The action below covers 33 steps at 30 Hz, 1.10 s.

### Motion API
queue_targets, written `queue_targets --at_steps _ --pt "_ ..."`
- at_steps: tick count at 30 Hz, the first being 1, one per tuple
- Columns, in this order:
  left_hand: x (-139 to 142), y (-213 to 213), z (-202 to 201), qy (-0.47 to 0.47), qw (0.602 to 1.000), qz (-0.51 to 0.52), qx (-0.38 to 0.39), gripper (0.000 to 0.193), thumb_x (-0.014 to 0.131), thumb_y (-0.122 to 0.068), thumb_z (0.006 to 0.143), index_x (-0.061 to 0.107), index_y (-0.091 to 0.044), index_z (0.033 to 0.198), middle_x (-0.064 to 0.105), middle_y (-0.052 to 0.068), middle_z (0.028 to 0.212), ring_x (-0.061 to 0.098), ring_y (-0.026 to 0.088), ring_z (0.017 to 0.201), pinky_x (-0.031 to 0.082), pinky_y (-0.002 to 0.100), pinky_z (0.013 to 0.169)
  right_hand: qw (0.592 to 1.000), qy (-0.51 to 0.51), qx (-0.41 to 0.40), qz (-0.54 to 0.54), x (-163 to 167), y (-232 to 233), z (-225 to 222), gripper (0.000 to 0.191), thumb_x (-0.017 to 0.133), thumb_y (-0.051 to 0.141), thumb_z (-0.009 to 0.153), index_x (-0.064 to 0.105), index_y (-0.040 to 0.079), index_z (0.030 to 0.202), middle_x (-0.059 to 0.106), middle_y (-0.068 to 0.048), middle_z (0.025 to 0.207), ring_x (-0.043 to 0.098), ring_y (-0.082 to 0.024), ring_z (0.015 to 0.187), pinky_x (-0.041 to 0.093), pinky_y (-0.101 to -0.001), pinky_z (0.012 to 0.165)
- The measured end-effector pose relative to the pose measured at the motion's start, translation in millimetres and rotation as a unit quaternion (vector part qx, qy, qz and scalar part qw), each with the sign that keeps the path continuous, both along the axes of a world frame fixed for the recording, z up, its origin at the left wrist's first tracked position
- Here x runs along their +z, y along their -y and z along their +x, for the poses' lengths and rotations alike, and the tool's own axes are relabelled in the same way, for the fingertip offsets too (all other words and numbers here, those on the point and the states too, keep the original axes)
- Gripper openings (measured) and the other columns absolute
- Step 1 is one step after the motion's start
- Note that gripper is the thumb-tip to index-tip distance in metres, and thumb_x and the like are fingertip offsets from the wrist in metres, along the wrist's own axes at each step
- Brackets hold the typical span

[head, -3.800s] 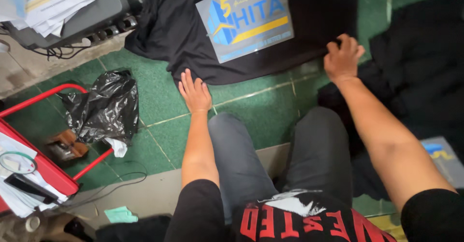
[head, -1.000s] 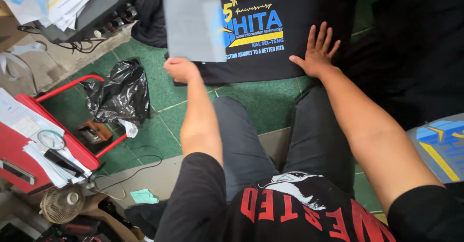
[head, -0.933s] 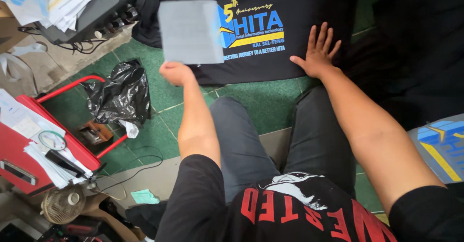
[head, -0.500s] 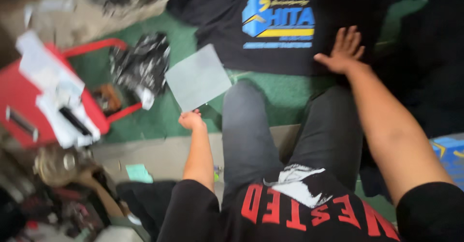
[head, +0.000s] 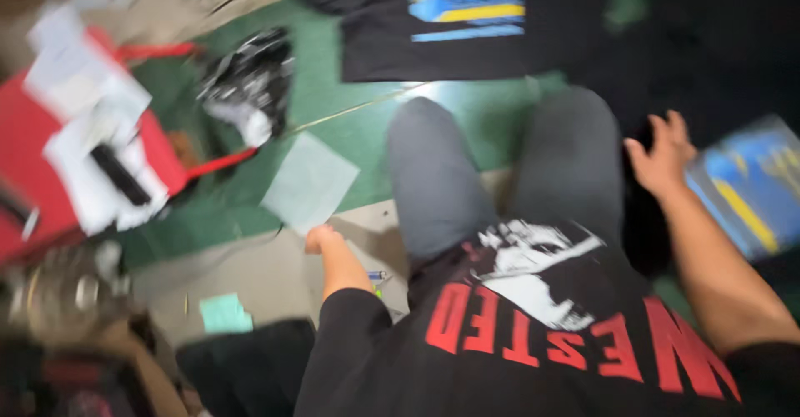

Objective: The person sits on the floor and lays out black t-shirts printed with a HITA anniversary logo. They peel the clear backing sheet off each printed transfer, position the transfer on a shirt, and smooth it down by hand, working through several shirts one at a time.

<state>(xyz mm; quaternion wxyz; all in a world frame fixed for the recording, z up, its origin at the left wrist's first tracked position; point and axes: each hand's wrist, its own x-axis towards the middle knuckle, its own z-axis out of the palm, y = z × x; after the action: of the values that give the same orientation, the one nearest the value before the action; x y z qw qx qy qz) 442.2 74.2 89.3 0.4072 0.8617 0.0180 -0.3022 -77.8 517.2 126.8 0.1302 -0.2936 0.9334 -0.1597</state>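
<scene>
My left hand [head: 321,238] pinches the lower corner of a pale translucent sheet [head: 310,181] and holds it low over the floor, just left of my left knee. My right hand [head: 662,154] hovers with fingers spread beside my right knee, reaching toward a blue and yellow printed sheet [head: 746,184] on the right; it holds nothing. A black T-shirt [head: 454,25] with a blue and yellow print lies spread on the green floor ahead of my knees. The frame is motion-blurred.
A red tray [head: 50,146] with papers and a dark remote-like object sits at the left. A crumpled black plastic bag [head: 250,84] lies beside it. A small mint-green paper scrap [head: 225,313] rests on the beige floor strip. Dark cloth [head: 717,42] fills the upper right.
My left hand peeled the pale sheet off the T-shirt print and swung it down to the left. My right hand left the shirt and moved right toward the printed sheet.
</scene>
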Motion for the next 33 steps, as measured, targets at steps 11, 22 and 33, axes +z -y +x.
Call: queue_targets --at_steps 11,22,33 --pt "46.4 -69.3 -177.9 0.042 0.768 -0.257 -0.586 0.036 0.060 -0.013 0.100 0.055 -0.001 0.134 0.061 0.018 0.131 0.063 0.027 0.112 0.051 0.040 0.100 0.973 -0.023 -0.226 0.050 27.2 -147.2 164.6 0.066 0.083 0.034 0.085 0.060 0.009 0.142 0.053 -0.019 0.152 0.051 -0.040 0.137 0.042 -0.0561 0.105" --pt "78.8 -139.5 -270.3 -0.025 0.350 -0.258 -0.900 0.021 0.066 -0.019 0.102 0.067 -0.004 0.116 0.070 0.007 0.107 0.064 0.017 0.094 0.053 0.031 0.086 0.776 0.002 -0.621 -0.113 64.3 -176.2 134.9 0.050 0.090 0.031 0.084 0.067 0.009 0.122 0.064 -0.016 0.131 0.063 -0.032 0.122 0.052 -0.0411 0.105" --pt "68.0 -138.5 -255.1 0.006 0.342 -0.182 -0.922 0.022 0.069 -0.021 0.099 0.070 -0.002 0.110 0.073 0.006 0.099 0.068 0.014 0.089 0.055 0.030 0.084 0.282 0.276 -0.761 -0.515 70.0 -248.6 120.5 0.026 0.078 0.030 0.089 0.071 0.023 0.113 0.062 0.000 0.108 0.062 -0.021 0.093 0.050 -0.0448 0.080"
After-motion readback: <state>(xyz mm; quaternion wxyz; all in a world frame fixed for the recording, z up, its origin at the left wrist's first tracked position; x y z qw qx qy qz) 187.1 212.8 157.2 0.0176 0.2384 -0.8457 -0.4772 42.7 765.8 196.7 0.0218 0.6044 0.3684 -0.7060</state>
